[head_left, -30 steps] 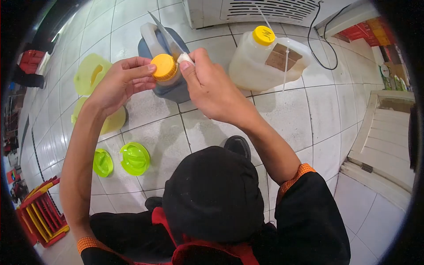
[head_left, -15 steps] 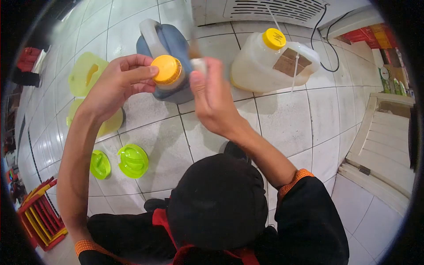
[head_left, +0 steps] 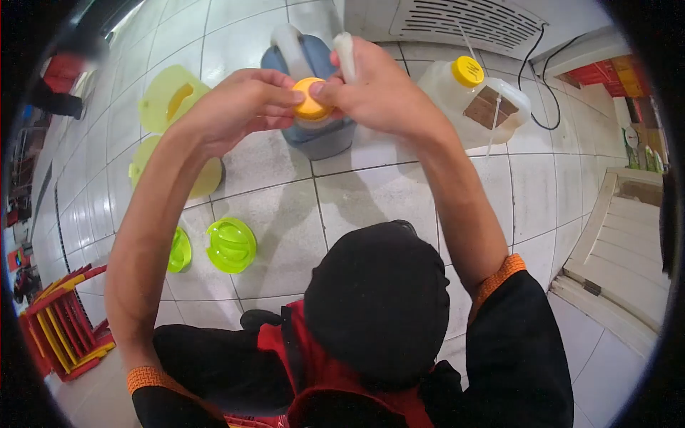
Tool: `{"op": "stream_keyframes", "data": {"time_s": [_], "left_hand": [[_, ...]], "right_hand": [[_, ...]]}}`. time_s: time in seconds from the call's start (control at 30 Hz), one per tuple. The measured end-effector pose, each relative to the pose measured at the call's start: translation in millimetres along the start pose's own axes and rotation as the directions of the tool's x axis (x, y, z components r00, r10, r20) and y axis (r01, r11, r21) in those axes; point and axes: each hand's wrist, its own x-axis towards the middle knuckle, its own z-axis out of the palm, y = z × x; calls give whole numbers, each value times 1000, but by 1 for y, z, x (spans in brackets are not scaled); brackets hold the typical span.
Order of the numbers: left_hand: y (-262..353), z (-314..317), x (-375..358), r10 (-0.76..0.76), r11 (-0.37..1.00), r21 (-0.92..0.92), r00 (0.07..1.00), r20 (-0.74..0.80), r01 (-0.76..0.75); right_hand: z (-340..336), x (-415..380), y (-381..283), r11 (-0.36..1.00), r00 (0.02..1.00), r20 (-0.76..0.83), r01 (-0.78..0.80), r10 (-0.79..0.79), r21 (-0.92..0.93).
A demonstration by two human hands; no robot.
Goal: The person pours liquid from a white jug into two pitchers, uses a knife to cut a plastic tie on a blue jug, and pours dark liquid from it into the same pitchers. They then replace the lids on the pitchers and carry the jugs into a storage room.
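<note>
A dark liquid fills the translucent jug [head_left: 319,146], which stands upright on the tiled floor with its pale handle at the back. Its yellow screw cap [head_left: 312,100] sits on the neck, pinched at the left side by the fingers of my left hand [head_left: 239,103]. From the other side, my right hand [head_left: 389,89] presses its thumb against the cap. The same right hand is also closed round a tool with a white handle [head_left: 344,57], which points up and away; the tool's kind I cannot tell. Beside the jug, left, are two yellow-green pitchers [head_left: 168,96].
Two bright green lids [head_left: 231,245] lie on the floor at the left. A larger pale jug [head_left: 457,100] with a yellow cap stands right, before a white vented appliance [head_left: 464,25]. Red and yellow slatted furniture [head_left: 68,332] is at lower left, a white door [head_left: 614,242] at right.
My right hand has come down to the cap, its thumb now touching it, and the white handle has turned upward. My left hand stays on the cap. The whole view has shifted slightly.
</note>
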Motion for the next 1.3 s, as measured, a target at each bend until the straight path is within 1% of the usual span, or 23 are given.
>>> {"op": "stream_keyframes", "data": {"time_s": [0.1,0.2,0.3,0.43,0.57,0.63,0.67,0.73,0.77,0.87,0.9,0.93,0.97,1.0,1.03,1.07,1.1,1.13,1.17,1.2,1.23,1.27,1.3], "left_hand": [[-1,3,2,-36,998,-53,999,14,36],[5,9,-3,-29,998,-48,999,-20,28],[6,11,-6,-9,999,39,998,-65,12],[1,9,3,-13,999,31,999,-49,15],[1,14,7,-23,1000,12,996,-88,24],[4,18,5,145,989,22,989,-39,-144],[14,25,1,121,988,111,982,-145,-105],[11,19,4,158,975,182,975,-158,-128],[8,16,6,171,973,185,972,-159,-140],[-1,9,3,251,948,234,957,-144,-214],[-5,11,-1,297,940,214,946,-130,-266],[-9,11,-4,342,929,195,932,-118,-316],[-12,10,-6,342,929,194,933,-115,-316],[-15,11,-7,401,891,270,911,-94,-365],[-17,12,-10,458,845,342,886,-68,-410],[-21,14,-14,459,845,341,886,-65,-412],[-28,16,-21,601,716,465,799,-32,-520],[-35,18,-29,720,560,574,694,19,-598],[-49,16,-30,738,476,599,663,126,-644],[-64,23,-36,737,483,601,667,114,-637],[-77,32,-44,729,381,645,644,231,-662],[-83,41,-50,704,275,671,620,347,-688],[-85,46,-51,705,282,670,622,340,-687]], "right_hand": [[-9,-1,-15,994,994,75,-70,76,-83],[-11,2,-24,965,950,169,-264,261,-8],[-12,7,-22,955,933,243,-289,266,63],[-8,8,-27,950,931,219,-309,293,41],[-8,13,-27,963,942,205,-267,268,-30],[-9,18,-37,977,968,211,-94,135,-193],[-5,21,-47,981,969,221,-70,111,-183],[5,11,-64,843,997,79,42,0,-537],[2,7,-63,860,1000,13,16,-11,-510],[-3,2,-46,888,999,8,44,-46,-457],[-2,0,-35,962,997,-9,-77,78,-261],[-1,-4,-32,962,997,-10,-79,80,-261],[0,-11,-30,991,996,-36,-84,81,-106],[0,-20,-27,995,994,-60,-85,88,50],[2,-28,-25,995,994,-60,-90,93,48],[5,-35,-22,1000,995,-97,-12,12,4],[9,-43,-19,997,989,-130,65,-70,-43],[17,-59,-9,997,989,-128,63,-68,-42],[28,-78,6,993,987,-112,115,-112,21],[38,-90,20,983,984,-91,163,-155,89],[45,-95,32,983,984,-85,162,-155,90],[51,-100,41,966,963,-157,237,-219,102],[54,-102,47,944,932,-227,312,-282,106]]}}
